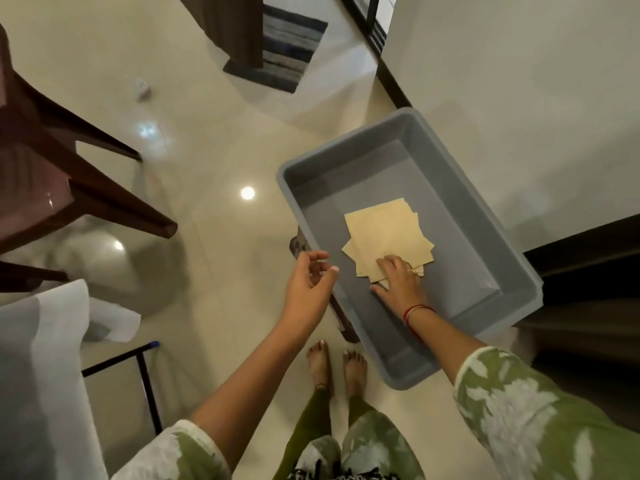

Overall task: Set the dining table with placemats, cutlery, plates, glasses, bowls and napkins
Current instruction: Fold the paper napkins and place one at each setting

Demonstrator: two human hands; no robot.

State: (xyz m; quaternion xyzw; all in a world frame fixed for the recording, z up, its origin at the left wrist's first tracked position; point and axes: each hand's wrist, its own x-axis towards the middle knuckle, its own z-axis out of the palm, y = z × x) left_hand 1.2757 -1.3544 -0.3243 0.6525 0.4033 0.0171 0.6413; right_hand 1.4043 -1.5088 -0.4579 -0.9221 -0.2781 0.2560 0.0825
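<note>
Napkins of pale beige paper (388, 230), a small fanned stack of squares, lie on the bottom of a grey rectangular plastic tub (346, 188), towards its middle. We see the tub raised off the ground on something dark brown (299, 245) that shows only under its left rim. Below it spreads a glossy cream tiled floor (214, 140) with bright lamp reflections. A dark brown plastic chair (41, 174) stands at the left, a blue-and-grey striped rug (287, 46) lies far ahead, and a white-covered table edge (45, 358) on a black metal frame (145, 386) sits at the lower left.

Our right hand (401, 284), with a red thread (415, 311) round the wrist, reaches down into the tub. Its fingers lie on the near corner of the stack and its thumb is spread apart on the tub bottom. We cannot tell whether any sheet is caught. Our left hand (308, 289) hovers just outside the tub's left rim, palm turned inward, fingers loosely bent and holding nothing.
</note>
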